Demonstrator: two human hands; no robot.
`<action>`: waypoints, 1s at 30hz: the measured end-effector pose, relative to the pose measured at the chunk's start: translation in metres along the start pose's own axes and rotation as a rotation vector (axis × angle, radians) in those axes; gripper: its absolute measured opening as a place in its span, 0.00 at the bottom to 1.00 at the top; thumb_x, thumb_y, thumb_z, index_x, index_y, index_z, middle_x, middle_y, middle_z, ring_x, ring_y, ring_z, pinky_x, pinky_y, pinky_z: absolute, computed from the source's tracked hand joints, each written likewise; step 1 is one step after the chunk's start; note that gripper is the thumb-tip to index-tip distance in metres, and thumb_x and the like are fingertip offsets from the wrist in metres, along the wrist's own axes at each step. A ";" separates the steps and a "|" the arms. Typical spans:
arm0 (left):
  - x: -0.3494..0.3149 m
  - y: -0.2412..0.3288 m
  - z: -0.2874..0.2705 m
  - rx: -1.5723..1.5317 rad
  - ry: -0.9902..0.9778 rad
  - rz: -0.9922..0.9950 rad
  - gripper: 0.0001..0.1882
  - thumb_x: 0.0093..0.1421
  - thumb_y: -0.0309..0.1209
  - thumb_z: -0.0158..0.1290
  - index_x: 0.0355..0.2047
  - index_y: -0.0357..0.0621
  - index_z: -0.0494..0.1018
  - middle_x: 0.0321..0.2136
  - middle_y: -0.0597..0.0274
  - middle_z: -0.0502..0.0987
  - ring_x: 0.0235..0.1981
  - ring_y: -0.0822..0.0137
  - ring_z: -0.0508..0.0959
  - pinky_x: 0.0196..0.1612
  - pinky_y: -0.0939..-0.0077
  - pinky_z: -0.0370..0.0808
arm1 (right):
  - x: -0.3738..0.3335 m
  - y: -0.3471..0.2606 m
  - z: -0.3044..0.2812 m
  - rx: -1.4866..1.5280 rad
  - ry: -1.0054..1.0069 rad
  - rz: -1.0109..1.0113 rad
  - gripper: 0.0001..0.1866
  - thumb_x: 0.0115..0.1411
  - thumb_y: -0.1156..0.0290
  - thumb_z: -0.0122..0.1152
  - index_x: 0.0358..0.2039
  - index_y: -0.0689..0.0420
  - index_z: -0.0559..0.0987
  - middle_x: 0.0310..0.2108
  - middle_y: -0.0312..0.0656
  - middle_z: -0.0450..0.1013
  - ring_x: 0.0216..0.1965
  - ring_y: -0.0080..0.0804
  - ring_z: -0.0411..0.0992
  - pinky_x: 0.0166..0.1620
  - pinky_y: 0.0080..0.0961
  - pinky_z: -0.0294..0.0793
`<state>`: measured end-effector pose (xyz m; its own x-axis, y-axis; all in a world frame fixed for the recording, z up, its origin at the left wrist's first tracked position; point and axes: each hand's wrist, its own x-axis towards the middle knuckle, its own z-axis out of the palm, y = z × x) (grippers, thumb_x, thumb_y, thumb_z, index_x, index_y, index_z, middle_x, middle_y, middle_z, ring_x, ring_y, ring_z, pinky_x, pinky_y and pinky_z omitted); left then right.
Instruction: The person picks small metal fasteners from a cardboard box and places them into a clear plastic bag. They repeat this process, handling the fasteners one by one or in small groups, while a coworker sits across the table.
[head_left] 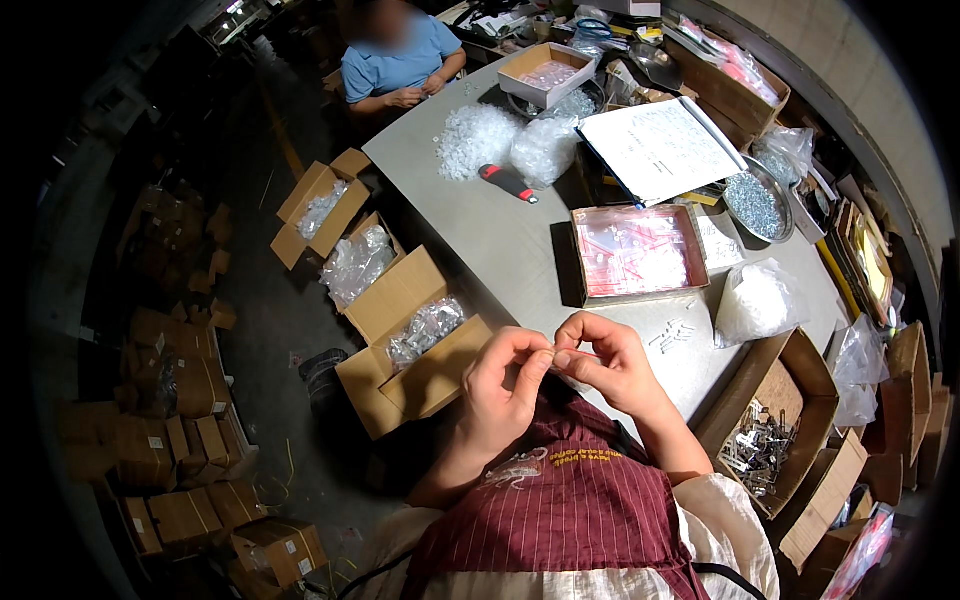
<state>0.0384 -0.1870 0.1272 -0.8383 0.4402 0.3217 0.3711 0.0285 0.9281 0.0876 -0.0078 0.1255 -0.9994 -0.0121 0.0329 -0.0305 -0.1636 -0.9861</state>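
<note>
My left hand (508, 378) and my right hand (612, 362) meet in front of my apron, by the table's near edge. Thumb and fingers of both are closed in a pinch. Between them is a small, thin clear bag with a red edge (582, 351), mostly covered by the fingers. Just beyond, an open shallow box (640, 298) holds many similar red-edged clear bags. Several small metal pieces (673, 335) lie loose on the table to the right of my right hand.
A grey table (420, 150) carries white plastic pieces (475, 140), a red-black cutter (508, 183), a clipboard (660, 150), a bowl of small metal parts (757, 205) and a white-filled bag (757, 300). Cartons (420, 340) stand left; a metal-parts box (765, 440) right. Another person (400, 65) sits beyond.
</note>
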 end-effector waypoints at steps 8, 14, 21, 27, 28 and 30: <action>0.004 -0.004 -0.005 -0.269 0.160 -0.107 0.06 0.70 0.26 0.54 0.43 0.36 0.72 0.34 0.59 0.81 0.32 0.75 0.77 0.34 0.81 0.75 | -0.001 -0.006 0.001 -0.242 0.117 -0.202 0.07 0.63 0.74 0.66 0.37 0.63 0.77 0.34 0.34 0.74 0.38 0.22 0.70 0.44 0.21 0.70; 0.007 -0.005 -0.008 -0.301 0.189 -0.075 0.06 0.71 0.25 0.52 0.44 0.34 0.71 0.35 0.54 0.81 0.33 0.72 0.79 0.33 0.79 0.76 | -0.001 -0.004 -0.006 -0.200 0.129 -0.163 0.08 0.62 0.74 0.67 0.37 0.62 0.77 0.35 0.35 0.74 0.40 0.21 0.70 0.46 0.20 0.69; 0.007 -0.007 -0.008 -0.303 0.217 -0.040 0.05 0.70 0.23 0.52 0.44 0.34 0.72 0.36 0.54 0.81 0.34 0.71 0.79 0.33 0.78 0.77 | -0.001 -0.002 -0.010 -0.057 0.099 -0.150 0.08 0.62 0.73 0.67 0.38 0.62 0.77 0.36 0.34 0.74 0.41 0.21 0.70 0.46 0.21 0.68; 0.007 -0.008 -0.006 -0.344 0.198 -0.036 0.05 0.70 0.23 0.52 0.44 0.35 0.72 0.35 0.57 0.80 0.35 0.71 0.80 0.34 0.78 0.77 | -0.001 -0.005 -0.008 0.039 0.116 -0.096 0.09 0.61 0.71 0.68 0.37 0.61 0.78 0.36 0.35 0.74 0.40 0.21 0.70 0.45 0.20 0.68; 0.007 -0.009 -0.006 -0.347 0.192 -0.032 0.05 0.70 0.23 0.52 0.44 0.35 0.72 0.35 0.57 0.80 0.35 0.70 0.80 0.34 0.78 0.77 | -0.001 -0.006 -0.008 0.052 0.114 -0.092 0.09 0.61 0.71 0.68 0.37 0.61 0.78 0.36 0.35 0.74 0.40 0.21 0.70 0.45 0.20 0.68; 0.007 -0.007 -0.005 -0.354 0.187 -0.028 0.05 0.70 0.23 0.52 0.44 0.35 0.72 0.35 0.57 0.79 0.35 0.71 0.79 0.34 0.78 0.77 | -0.002 -0.007 -0.008 0.086 0.119 -0.083 0.08 0.61 0.72 0.68 0.36 0.61 0.78 0.35 0.35 0.74 0.40 0.21 0.70 0.45 0.20 0.68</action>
<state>0.0274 -0.1885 0.1237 -0.9164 0.2721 0.2936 0.2140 -0.2869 0.9337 0.0897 0.0018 0.1314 -0.9886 0.1212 0.0890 -0.1165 -0.2430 -0.9630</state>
